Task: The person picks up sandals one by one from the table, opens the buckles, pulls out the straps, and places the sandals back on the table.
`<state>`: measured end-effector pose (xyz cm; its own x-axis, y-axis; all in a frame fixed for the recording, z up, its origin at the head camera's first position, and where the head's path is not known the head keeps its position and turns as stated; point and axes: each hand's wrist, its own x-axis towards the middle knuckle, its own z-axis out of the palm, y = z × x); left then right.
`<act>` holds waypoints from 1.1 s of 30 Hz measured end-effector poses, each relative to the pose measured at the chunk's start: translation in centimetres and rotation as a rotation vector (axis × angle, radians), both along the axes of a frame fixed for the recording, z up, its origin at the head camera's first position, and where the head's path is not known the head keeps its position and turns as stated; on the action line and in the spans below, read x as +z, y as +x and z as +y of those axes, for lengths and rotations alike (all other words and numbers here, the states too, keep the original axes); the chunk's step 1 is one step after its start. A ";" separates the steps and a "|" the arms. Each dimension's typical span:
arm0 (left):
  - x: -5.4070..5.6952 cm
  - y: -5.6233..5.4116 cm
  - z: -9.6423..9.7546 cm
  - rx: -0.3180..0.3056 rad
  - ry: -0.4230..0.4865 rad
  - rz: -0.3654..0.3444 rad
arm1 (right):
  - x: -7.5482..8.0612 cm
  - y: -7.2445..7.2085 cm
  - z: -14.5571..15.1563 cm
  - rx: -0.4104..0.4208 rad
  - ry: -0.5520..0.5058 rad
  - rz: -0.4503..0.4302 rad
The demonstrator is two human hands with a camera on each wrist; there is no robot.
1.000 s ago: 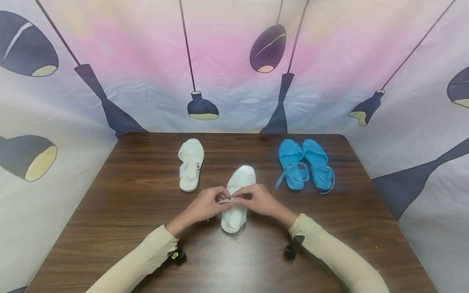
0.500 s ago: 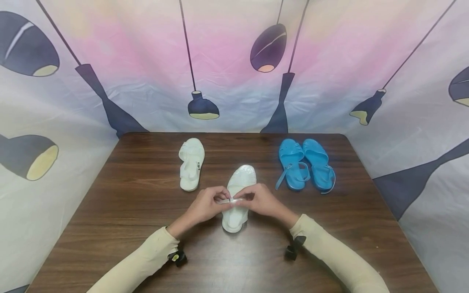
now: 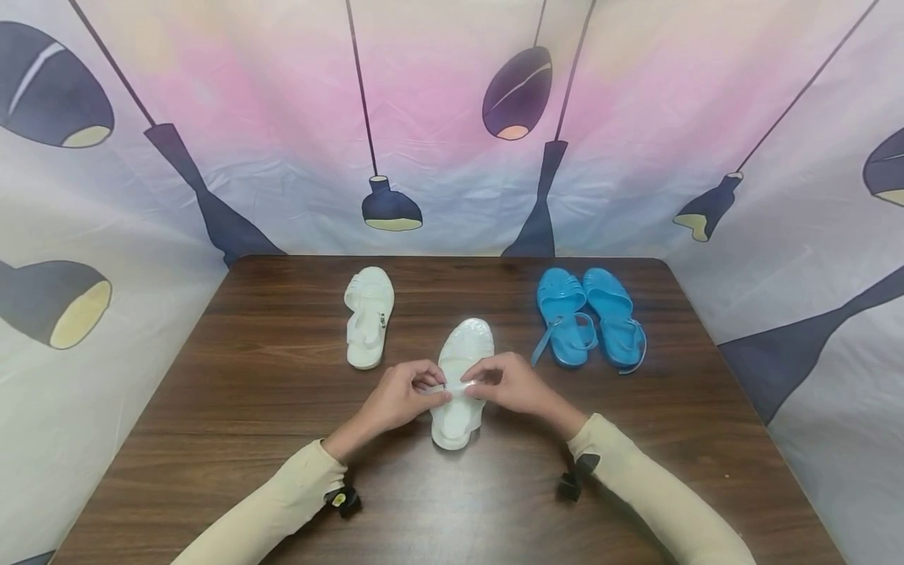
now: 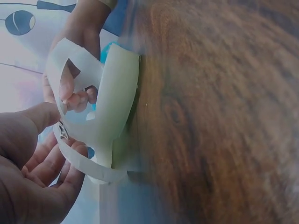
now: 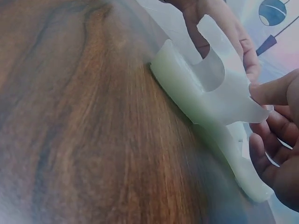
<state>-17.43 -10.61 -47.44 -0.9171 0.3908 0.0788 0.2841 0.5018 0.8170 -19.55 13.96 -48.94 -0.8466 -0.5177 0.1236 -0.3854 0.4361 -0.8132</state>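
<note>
A white sandal (image 3: 468, 339) stands upright on the table, toe pointing away, between my two hands. My left hand (image 3: 404, 391) pinches its ankle strap (image 4: 96, 170) between thumb and fingers, right beside a small metal buckle (image 4: 62, 130). Across the sandal, my right hand (image 3: 510, 384) pinches the other part of the strap, seen in the right wrist view as a wide white band (image 5: 231, 95) under the thumb. The strap arches above the sole (image 4: 119, 86), and the fingers hide part of it.
Another white sandal (image 3: 369, 310) lies at the back left of the brown wooden table (image 3: 282, 314). Two blue sandals (image 3: 561, 294) stand side by side at the back right. A curtain with printed lamps (image 3: 452, 94) hangs behind the table.
My right hand has shifted a little to the right, and the gap between the hands' fingertips has widened. The sandal's heel has turned slightly right. My left hand has barely moved.
</note>
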 end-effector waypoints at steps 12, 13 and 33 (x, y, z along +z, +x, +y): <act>0.3 -0.2 0.3 -0.002 0.026 -0.018 | 0.2 -0.2 -1.7 -0.014 -0.083 -0.032; 0.2 -0.2 0.2 -0.006 0.030 -0.014 | 0.2 -0.2 -1.9 -0.009 -0.073 -0.028; -0.2 0.3 -0.2 0.033 0.063 -0.033 | -0.2 0.1 -2.1 -0.077 -0.046 -0.030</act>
<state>-17.13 -10.81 -47.67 -0.9318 0.3557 0.0723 0.2410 0.4573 0.8560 -19.47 11.91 -49.11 -0.8872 -0.4455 0.1198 -0.3274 0.4250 -0.8439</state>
